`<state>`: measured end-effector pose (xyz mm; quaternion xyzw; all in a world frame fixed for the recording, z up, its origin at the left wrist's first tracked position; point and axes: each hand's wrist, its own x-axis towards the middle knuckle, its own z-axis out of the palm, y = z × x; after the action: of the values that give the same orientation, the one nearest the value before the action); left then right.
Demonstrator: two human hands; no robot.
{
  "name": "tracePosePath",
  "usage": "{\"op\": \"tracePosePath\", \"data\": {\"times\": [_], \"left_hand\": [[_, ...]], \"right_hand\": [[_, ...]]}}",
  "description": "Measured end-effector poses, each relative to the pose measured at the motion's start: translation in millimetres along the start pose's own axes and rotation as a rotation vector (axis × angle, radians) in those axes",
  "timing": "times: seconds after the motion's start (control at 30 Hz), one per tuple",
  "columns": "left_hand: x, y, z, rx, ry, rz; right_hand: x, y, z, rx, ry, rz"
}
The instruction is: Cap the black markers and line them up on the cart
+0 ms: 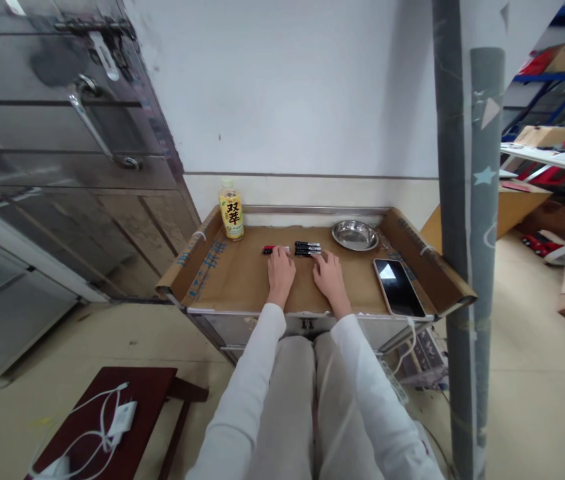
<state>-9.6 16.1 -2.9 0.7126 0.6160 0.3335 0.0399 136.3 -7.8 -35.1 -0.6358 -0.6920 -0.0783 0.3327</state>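
Note:
On the cardboard-lined table top (242, 283), my left hand (281, 275) lies palm down. Its fingertips touch a few pens (267, 250), red and black, whose ends stick out on both sides of the fingers. A row of several black pens (307, 245) lies side by side just to the right. My right hand (331, 280) rests with its fingertips at the right end of that row, thumb apart from the fingers. Both hands look open and loosely stretched out; the undersides of the fingers are hidden.
A yellow-labelled bottle (232, 212) stands at the back left. At the back right sits a round metal dish (355, 235), with a smartphone (399, 287) in front of it. Folded cardboard walls (427, 267) edge the table. A red-brown stool (127, 393) holds white cables and chargers.

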Motion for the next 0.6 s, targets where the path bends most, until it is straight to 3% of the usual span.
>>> {"op": "tracePosePath", "data": {"times": [0.2, 0.6], "left_hand": [[-0.6, 0.6, 4.9, 0.040, -0.069, 0.178], [0.3, 0.2, 7.1, 0.085, -0.123, 0.222]], "right_hand": [[1.3, -1.5, -1.1, -0.003, -0.027, 0.037], [1.3, -4.7, -2.4, -0.063, -0.060, 0.078]]}}
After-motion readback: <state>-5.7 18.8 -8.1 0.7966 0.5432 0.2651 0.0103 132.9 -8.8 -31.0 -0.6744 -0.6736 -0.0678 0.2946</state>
